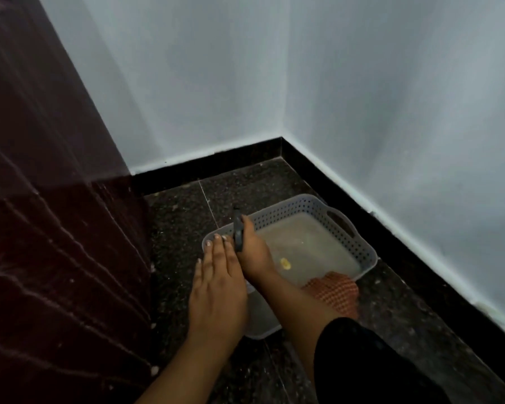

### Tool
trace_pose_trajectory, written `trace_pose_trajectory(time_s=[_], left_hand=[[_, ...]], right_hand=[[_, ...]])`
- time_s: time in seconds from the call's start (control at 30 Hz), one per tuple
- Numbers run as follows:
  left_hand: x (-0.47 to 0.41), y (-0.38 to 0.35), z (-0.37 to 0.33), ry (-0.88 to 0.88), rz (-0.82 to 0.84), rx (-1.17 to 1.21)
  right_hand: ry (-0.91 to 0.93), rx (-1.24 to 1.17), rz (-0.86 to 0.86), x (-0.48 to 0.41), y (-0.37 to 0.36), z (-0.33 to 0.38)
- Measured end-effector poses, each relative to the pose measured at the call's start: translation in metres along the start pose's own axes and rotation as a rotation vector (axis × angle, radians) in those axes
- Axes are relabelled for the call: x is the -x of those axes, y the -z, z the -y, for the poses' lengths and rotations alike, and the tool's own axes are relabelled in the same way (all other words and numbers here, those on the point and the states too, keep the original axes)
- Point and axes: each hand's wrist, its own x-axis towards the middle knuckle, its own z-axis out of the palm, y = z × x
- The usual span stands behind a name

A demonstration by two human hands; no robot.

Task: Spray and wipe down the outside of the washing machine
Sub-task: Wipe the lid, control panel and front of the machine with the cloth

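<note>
The washing machine's dark maroon side fills the left, streaked with wet runs. A grey perforated basket sits on the floor in the room's corner. My right hand is over the basket's left part, shut on a narrow dark object that stands upright; what it is cannot be made out. My left hand lies flat with fingers straight and holds nothing, over the basket's near left rim, touching the right hand. An orange checked cloth lies at the basket's near right end.
A small yellow bit lies on the basket's bottom. Pale walls meet in the corner behind, with a black skirting. The floor is dark speckled tile. A narrow strip of floor separates the machine from the basket.
</note>
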Motion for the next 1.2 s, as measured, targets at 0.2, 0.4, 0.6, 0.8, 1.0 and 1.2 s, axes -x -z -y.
trace_pose_trajectory(time_s=[0.2,0.4,0.6,0.8,1.0,1.2], left_hand=[[-0.016,-0.013,-0.012,-0.079,-0.069,-0.003],[-0.024,-0.022,-0.039,-0.314,-0.268,0.103],[-0.021,-0.032,-0.057,-0.320,-0.166,0.124],[-0.012,-0.009,-0.057,-0.303,-0.114,0.174],[-0.008,0.067,-0.067,-0.187,-0.132,0.434],[-0.004,0.234,-0.086,0.098,-0.025,1.616]], right_hand=[[-0.053,0.213,0.136,-0.006,0.020,-0.023],[-0.340,1.163,0.061,0.027,0.098,-0.079],[-0.389,0.979,0.055,0.040,0.105,-0.083],[-0.099,0.551,-0.203,0.059,0.128,-0.044],[0.187,0.227,-0.445,0.097,0.162,0.058],[0.331,-0.061,-0.645,0.144,0.224,0.227]])
